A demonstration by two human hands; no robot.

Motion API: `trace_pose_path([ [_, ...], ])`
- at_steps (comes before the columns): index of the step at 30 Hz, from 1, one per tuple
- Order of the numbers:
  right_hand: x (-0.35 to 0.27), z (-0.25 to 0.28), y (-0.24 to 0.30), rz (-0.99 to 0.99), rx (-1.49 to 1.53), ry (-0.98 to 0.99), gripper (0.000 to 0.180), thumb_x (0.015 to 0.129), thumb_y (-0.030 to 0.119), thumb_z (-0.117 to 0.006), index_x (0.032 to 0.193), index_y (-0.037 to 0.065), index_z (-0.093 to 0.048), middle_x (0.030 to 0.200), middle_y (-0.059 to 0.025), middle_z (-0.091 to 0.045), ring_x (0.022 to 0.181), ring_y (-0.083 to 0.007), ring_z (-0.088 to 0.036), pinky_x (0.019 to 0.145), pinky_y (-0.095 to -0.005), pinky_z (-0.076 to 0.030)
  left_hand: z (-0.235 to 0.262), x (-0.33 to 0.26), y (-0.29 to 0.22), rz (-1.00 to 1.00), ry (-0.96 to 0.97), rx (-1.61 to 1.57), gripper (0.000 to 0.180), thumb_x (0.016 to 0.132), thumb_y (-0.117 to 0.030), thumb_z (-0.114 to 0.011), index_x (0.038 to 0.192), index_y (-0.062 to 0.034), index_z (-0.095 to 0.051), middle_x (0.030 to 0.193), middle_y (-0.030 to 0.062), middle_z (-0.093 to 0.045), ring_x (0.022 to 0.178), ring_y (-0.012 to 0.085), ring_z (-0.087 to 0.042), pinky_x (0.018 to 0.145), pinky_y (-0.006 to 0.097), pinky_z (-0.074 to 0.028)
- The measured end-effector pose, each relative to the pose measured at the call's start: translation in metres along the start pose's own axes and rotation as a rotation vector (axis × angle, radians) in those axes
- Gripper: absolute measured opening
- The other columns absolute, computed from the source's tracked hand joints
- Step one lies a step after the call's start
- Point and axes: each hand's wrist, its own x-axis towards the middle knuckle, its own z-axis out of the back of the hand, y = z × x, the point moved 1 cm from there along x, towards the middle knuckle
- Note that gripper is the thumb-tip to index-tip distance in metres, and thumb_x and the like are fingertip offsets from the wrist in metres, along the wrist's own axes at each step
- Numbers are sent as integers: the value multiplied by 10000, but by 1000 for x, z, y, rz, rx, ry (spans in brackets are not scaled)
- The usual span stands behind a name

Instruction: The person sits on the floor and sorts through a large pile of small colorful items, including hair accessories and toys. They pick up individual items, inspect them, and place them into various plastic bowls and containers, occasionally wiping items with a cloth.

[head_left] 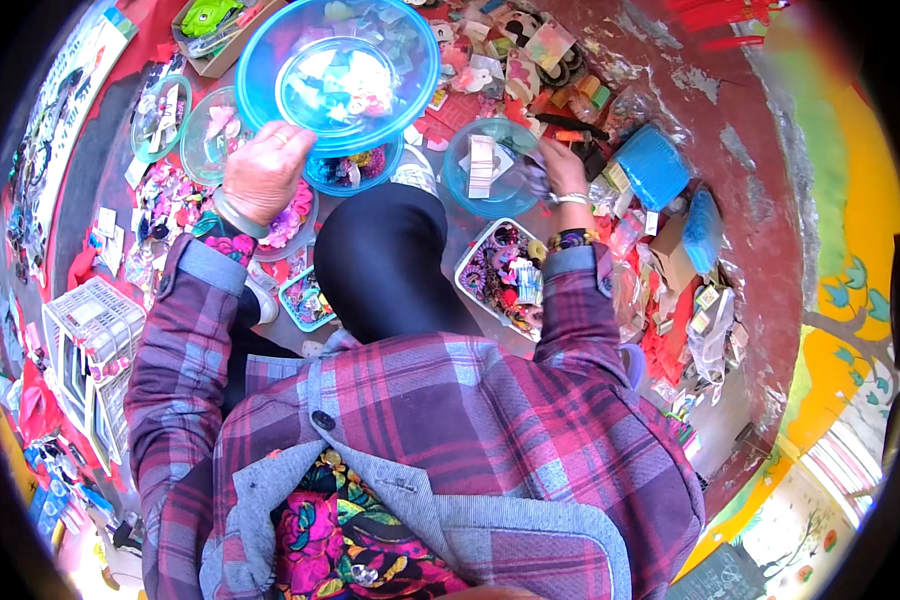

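My left hand [268,172] pinches the near rim of a large see-through blue plastic bowl [260,75], holding it up above the other bowls. Some pale and greenish pieces show through its bottom. On the right, my right hand [565,168] is at the right rim of a smaller clear blue bowl [457,190]. A white striped card [481,165] lies in that bowl. My right fingers are bent around a small greyish thing, too blurred to name. Below the lifted bowl, another blue bowl [355,180] with colourful hair ties is partly hidden by it.
A white tray of hair ties [500,272] stands by my knee [380,265], with a small turquoise basket [308,300] to the left. Two clear bowls [160,117] sit at the far left, near a white crate [95,330]. Blue packs [652,167] and loose goods lie right.
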Motion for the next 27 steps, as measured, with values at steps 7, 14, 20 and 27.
trace_pose_path([
  [7, 42, 61, -161, -105, -970, 113, 375, 766, 358, -528, 923, 36, -638, 915, -169, -625, 868, -271, -602, 730, -361, -449, -13, 6, 10, 58, 16, -71, 218, 681, -3, -579, 887, -74, -574, 821, 65, -591, 828, 240, -583, 646, 319, -479],
  [14, 64, 38, -180, -239, -1007, 174, 489, 769, 455, -467, 1016, 52, -593, 1047, -221, -559, 989, -342, -535, 820, -405, -415, -38, 27, 3, -14, 9, -94, 171, 675, -16, -593, 833, -77, -570, 792, 39, -598, 775, 203, -590, 600, 295, -484],
  [20, 41, 109, -202, -380, -783, 44, 515, 787, 477, -465, 945, 10, -613, 941, -208, -605, 929, -296, -573, 764, -386, -420, -60, 35, 1, -20, 39, -119, 158, 672, -23, -591, 818, -80, -571, 783, 36, -599, 778, 196, -592, 612, 288, -485],
  [27, -22, 225, -267, -676, -765, -175, 507, 778, 496, -475, 985, 52, -607, 927, -152, -630, 873, -252, -609, 728, -366, -455, -105, 47, -21, -41, 44, -229, 143, 656, -30, -582, 787, -84, -565, 740, 35, -584, 751, 195, -586, 597, 291, -478],
])
